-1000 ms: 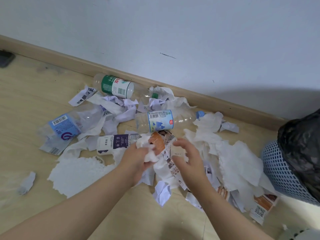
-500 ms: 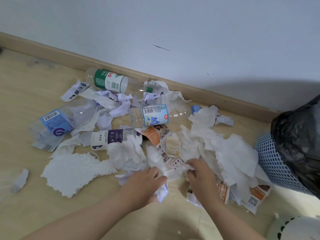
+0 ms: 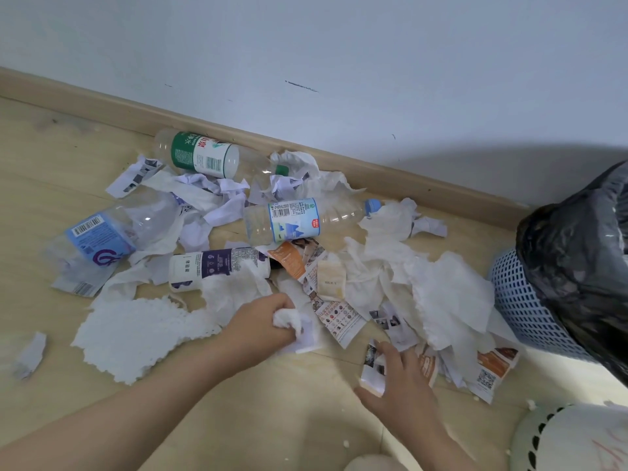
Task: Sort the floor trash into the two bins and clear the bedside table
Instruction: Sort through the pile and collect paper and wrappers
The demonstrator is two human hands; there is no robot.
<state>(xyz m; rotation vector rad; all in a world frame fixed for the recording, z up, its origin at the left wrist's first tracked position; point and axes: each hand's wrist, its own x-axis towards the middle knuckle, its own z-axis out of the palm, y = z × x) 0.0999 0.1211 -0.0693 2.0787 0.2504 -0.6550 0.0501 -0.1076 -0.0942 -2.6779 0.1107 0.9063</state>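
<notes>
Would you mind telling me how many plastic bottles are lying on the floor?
4: green-label bottle by the baseboard, blue-cap bottle mid-pile, crushed blue-label bottle at left, purple-label bottle partly under tissue. More may be hidden.

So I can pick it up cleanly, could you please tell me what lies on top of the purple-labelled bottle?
White tissue drapes over the lower right part of the purple-labelled bottle; its label and left end show. Whether it has a cap cannot be seen.

A plain pale wall (image 3: 339, 39) carries a short dark scuff (image 3: 300, 86); a tan skirting board (image 3: 102, 105) runs along its foot. The floor (image 3: 51, 154) is light wood-look planking. Soft shadow (image 3: 492, 171) dims the wall's right side
</notes>
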